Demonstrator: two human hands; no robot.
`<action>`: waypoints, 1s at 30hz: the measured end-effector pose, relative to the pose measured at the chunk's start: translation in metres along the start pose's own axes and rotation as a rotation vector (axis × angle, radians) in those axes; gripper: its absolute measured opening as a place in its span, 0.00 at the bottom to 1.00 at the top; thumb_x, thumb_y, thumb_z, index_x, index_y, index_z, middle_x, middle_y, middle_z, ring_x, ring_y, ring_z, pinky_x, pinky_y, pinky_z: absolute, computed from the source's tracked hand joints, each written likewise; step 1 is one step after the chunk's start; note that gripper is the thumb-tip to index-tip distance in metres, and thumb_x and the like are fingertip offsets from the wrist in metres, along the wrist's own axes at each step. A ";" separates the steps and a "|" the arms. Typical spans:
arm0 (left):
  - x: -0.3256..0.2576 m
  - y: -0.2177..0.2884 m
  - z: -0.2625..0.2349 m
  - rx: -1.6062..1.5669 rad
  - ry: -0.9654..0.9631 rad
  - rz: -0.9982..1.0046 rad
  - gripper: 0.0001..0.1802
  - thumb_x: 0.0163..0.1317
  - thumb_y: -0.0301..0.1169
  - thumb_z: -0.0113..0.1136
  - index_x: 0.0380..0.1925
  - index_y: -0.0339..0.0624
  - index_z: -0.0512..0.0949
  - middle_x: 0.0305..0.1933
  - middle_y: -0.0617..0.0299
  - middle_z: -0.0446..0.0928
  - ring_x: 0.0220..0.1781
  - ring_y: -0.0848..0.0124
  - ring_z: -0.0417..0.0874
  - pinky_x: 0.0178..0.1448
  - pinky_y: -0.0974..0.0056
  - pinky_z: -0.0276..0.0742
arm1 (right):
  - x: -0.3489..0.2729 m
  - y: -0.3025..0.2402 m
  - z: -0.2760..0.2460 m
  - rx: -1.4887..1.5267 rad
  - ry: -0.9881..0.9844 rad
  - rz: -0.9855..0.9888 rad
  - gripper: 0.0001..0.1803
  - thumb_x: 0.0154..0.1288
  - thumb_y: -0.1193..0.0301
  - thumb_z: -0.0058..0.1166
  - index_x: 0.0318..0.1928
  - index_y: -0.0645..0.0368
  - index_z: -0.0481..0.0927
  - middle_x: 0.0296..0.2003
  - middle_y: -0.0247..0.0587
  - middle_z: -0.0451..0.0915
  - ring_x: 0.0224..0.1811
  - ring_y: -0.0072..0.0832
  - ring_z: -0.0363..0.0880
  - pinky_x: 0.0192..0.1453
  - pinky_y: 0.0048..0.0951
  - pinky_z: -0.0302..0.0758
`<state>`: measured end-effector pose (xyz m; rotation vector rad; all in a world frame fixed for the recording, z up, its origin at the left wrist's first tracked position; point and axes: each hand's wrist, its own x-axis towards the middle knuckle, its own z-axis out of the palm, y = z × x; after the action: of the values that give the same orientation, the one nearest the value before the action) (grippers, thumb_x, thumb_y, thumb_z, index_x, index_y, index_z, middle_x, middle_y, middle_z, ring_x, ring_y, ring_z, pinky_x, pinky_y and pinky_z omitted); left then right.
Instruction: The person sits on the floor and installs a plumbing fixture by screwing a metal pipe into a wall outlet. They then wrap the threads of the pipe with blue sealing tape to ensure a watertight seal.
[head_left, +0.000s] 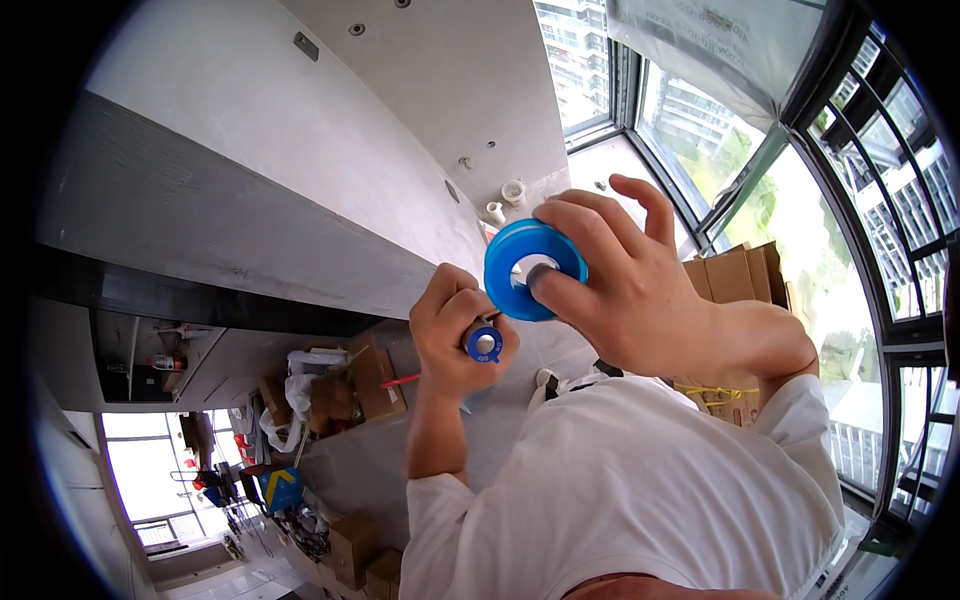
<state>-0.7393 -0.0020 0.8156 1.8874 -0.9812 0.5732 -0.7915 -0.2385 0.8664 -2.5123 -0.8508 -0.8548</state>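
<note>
My right hand point(640, 290) grips a round blue spool of tape point(534, 268) with a white centre, thumb pressed on its hub. Just below and to the left, my left hand point(455, 330) is closed round a small fitting with a blue round end point(484, 345). A thin pale strip seems to run between the spool and the fitting. Most of the fitting is hidden in my fist. Both hands are held up in front of my white shirt point(620, 480).
A grey concrete wall point(250, 200) fills the left. Cardboard boxes point(375, 380) and bags lie on the floor beside it, with more boxes point(740, 275) by the tall windows point(880, 200). Two white buckets point(505, 200) stand far off.
</note>
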 end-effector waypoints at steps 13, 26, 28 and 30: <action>-0.009 0.035 -0.003 -0.144 0.052 0.153 0.17 0.42 0.21 0.70 0.36 0.40 0.82 0.34 0.60 0.72 0.28 0.67 0.73 0.32 0.66 0.68 | 0.007 0.023 0.064 0.586 -0.067 0.140 0.16 0.77 0.56 0.61 0.50 0.55 0.81 0.53 0.50 0.75 0.53 0.47 0.76 0.64 0.53 0.67; 0.008 0.005 -0.015 0.103 0.309 0.008 0.15 0.40 0.20 0.69 0.32 0.38 0.81 0.33 0.56 0.74 0.30 0.64 0.75 0.33 0.63 0.69 | -0.044 -0.024 0.052 0.631 -0.233 0.357 0.13 0.77 0.59 0.62 0.50 0.53 0.79 0.63 0.56 0.72 0.62 0.52 0.71 0.70 0.56 0.59; 0.010 -0.001 -0.015 0.123 0.303 -0.034 0.14 0.40 0.21 0.69 0.31 0.37 0.81 0.34 0.55 0.75 0.32 0.63 0.76 0.36 0.63 0.70 | -0.039 -0.024 0.037 0.467 -0.190 0.269 0.14 0.73 0.60 0.66 0.49 0.52 0.80 0.63 0.54 0.73 0.64 0.51 0.72 0.70 0.58 0.60; 0.005 -0.004 -0.014 0.117 0.240 -0.033 0.13 0.41 0.21 0.68 0.31 0.37 0.80 0.34 0.55 0.75 0.32 0.64 0.76 0.36 0.63 0.70 | -0.031 -0.025 0.020 0.319 -0.144 0.197 0.15 0.69 0.62 0.69 0.49 0.51 0.80 0.62 0.52 0.73 0.65 0.50 0.73 0.70 0.60 0.60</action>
<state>-0.7327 0.0098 0.8242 1.8805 -0.7733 0.8320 -0.8180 -0.2230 0.8345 -2.3439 -0.7040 -0.4396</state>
